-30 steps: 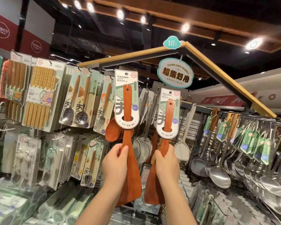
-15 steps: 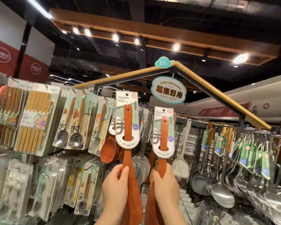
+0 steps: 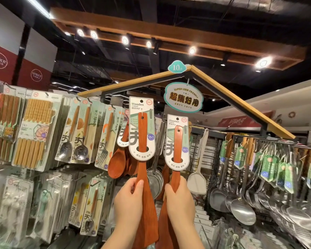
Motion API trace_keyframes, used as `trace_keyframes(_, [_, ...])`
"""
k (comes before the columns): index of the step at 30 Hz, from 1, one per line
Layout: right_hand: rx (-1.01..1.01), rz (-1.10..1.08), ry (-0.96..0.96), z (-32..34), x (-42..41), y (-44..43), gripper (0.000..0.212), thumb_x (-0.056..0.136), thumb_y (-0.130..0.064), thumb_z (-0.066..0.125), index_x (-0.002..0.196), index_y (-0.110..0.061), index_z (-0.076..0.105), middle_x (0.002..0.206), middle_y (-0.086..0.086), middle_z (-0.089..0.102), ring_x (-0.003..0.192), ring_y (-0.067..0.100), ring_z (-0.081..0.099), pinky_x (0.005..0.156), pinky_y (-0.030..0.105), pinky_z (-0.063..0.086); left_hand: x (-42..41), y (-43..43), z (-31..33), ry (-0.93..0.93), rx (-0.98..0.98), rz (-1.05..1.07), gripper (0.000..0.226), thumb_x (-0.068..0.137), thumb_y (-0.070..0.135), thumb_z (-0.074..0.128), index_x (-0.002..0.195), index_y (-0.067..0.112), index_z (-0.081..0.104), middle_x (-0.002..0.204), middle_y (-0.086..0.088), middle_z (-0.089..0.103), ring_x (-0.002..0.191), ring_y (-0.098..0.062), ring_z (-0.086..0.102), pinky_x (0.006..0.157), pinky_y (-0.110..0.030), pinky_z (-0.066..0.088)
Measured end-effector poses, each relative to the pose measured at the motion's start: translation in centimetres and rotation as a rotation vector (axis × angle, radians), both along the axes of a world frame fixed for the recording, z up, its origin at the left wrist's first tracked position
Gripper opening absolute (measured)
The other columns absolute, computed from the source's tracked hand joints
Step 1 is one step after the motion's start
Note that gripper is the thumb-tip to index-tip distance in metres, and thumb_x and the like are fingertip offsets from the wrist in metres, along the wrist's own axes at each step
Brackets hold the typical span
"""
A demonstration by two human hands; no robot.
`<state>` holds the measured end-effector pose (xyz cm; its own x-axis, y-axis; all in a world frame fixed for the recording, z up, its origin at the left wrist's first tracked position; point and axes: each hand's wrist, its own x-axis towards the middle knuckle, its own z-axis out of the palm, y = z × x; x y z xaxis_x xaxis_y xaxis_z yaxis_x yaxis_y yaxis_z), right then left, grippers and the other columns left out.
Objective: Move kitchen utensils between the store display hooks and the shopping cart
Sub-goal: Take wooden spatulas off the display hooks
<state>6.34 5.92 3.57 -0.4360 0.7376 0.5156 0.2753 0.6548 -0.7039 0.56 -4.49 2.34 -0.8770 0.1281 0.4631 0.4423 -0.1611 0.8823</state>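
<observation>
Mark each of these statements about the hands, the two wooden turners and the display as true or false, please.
1. The left hand grips the left turner and the right hand grips the right turner, each below its card. True.
2. The left turner is held lower than the right turner. False: its card reaches higher.
3. The steel ladles hang left of both turners. False: they hang to the right.
4. The oval sign hangs under the peak of the roof frame. True.
</observation>
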Motion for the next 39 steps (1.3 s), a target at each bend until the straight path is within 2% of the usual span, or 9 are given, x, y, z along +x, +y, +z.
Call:
trace_keyframes(5, [0.02, 0.005, -0.005, 0.7, 0.2, 0.0, 0.02, 0.091, -0.034, 0.048, 0.109, -0.026, 0.049, 0.1, -0.003, 0.063, 0.094, 0.023, 0.06, 0.078, 0.034, 0.047, 0.3, -0.2, 0.5, 0.014, -0.027, -0.012, 0.02, 0.095, 0.024, 0.05, 0.08, 0.024, 0.062, 0.068, 0.006, 0.061, 0.067, -0.007, 0.055, 0.055, -0.025, 0.034])
trace_keyframes(8, [0.022, 0.01, -0.013, 1.2, 0.5, 0.0, 0.021, 0.091, -0.032, 0.048, 0.11, -0.025, 0.05, 0.1, -0.003, 0.063, 0.092, 0.022, 0.058, 0.073, 0.031, 0.043, 0.2, -0.3, 0.8, 0.014, -0.026, -0.013, 0.019, 0.095, 0.024, 0.05, 0.081, 0.027, 0.061, 0.074, 0.007, 0.064, 0.071, -0.005, 0.056, 0.057, -0.024, 0.037])
trace_keyframes(12, [0.021, 0.01, -0.03, 1.7, 1.1, 0.1, 0.019, 0.09, -0.03, 0.047, 0.108, -0.023, 0.05, 0.097, -0.001, 0.062, 0.084, 0.022, 0.056, 0.069, 0.03, 0.039, -0.2, -0.3, 0.5, -0.004, 0.002, -0.04, 0.021, 0.095, 0.026, 0.05, 0.08, 0.023, 0.064, 0.072, 0.002, 0.065, 0.072, -0.017, 0.061, 0.067, -0.038, 0.047])
trace_keyframes(16, [0.013, 0.025, -0.054, 1.8, 1.6, 0.1, 0.016, 0.089, -0.028, 0.047, 0.103, -0.024, 0.052, 0.089, -0.005, 0.061, 0.082, 0.02, 0.058, 0.067, 0.03, 0.042, -0.4, -0.3, 0.4, -0.008, 0.013, -0.036, 0.019, 0.094, 0.029, 0.05, 0.084, 0.024, 0.066, 0.074, 0.004, 0.066, 0.074, -0.017, 0.062, 0.068, -0.038, 0.048])
trace_keyframes(24, [0.003, -0.008, -0.132, 2.4, 0.8, 0.7, 0.024, 0.09, -0.029, 0.046, 0.112, -0.019, 0.049, 0.1, 0.0, 0.061, 0.089, 0.024, 0.057, 0.07, 0.032, 0.042, 0.0, -0.5, 0.9, 0.024, 0.004, -0.023, 0.017, 0.094, 0.025, 0.051, 0.083, 0.023, 0.062, 0.074, 0.008, 0.062, 0.072, -0.012, 0.057, 0.059, -0.027, 0.038])
trace_keyframes(27, [0.005, -0.035, -0.169, 2.1, -0.2, 1.5, 0.027, 0.092, -0.03, 0.045, 0.114, -0.016, 0.048, 0.108, 0.005, 0.062, 0.097, 0.029, 0.059, 0.073, 0.033, 0.042, -0.4, -0.5, 0.8, 0.018, 0.022, -0.03, 0.017, 0.094, 0.025, 0.052, 0.08, 0.022, 0.062, 0.072, 0.008, 0.06, 0.071, -0.014, 0.056, 0.063, -0.03, 0.039])
trace_keyframes(32, [-0.014, -0.055, -0.215, 1.6, -3.0, 3.0, 0.034, 0.093, -0.032, 0.045, 0.121, -0.011, 0.043, 0.116, 0.011, 0.061, 0.105, 0.034, 0.058, 0.085, 0.041, 0.049, -1.0, -0.6, 0.5, 0.017, -0.006, -0.008, 0.019, 0.093, 0.027, 0.052, 0.077, 0.025, 0.062, 0.07, 0.008, 0.061, 0.071, -0.014, 0.056, 0.067, -0.034, 0.042])
trace_keyframes(36, [-0.087, -0.03, -0.269, 0.8, -5.3, 4.6, 0.031, 0.096, -0.03, 0.043, 0.118, -0.009, 0.038, 0.118, 0.014, 0.06, 0.106, 0.035, 0.058, 0.085, 0.041, 0.048, -1.7, -0.5, 0.4, 0.004, -0.049, 0.015, 0.024, 0.094, 0.026, 0.052, 0.071, 0.032, 0.056, 0.074, 0.008, 0.061, 0.072, -0.008, 0.054, 0.069, -0.033, 0.042])
trace_keyframes(39, [-0.118, -0.011, -0.294, 0.0, -6.4, 5.6, 0.032, 0.097, -0.03, 0.043, 0.12, -0.008, 0.037, 0.121, 0.015, 0.058, 0.11, 0.035, 0.056, 0.079, 0.035, 0.04, -2.4, -0.4, -0.2, -0.02, -0.084, 0.017, 0.018, 0.094, 0.026, 0.051, 0.078, 0.027, 0.06, 0.076, 0.007, 0.062, 0.072, -0.008, 0.054, 0.067, -0.031, 0.042])
